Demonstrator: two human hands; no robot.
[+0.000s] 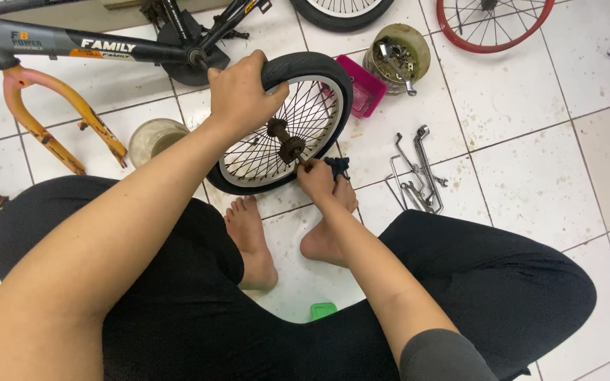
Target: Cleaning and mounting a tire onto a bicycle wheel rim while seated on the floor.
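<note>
Wheel [280,123] upright on floor [531,141], 12 o'clock of feet. Left hand [243,92] clamped over tyre top; right hand [315,176] pinching at axle [287,141]. Probably light, rigid; tyre grippy, spokes delicate — hold rim.

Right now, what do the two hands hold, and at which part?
The left hand grips the small bicycle wheel by the top of its tyre. The right hand pinches something at the hub axle; what it is cannot be told.

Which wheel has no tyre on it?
The red wheel at the top right: a bare rim with spokes. The wheel under the left hand wears a black tyre, as does the top-edge wheel.
</note>
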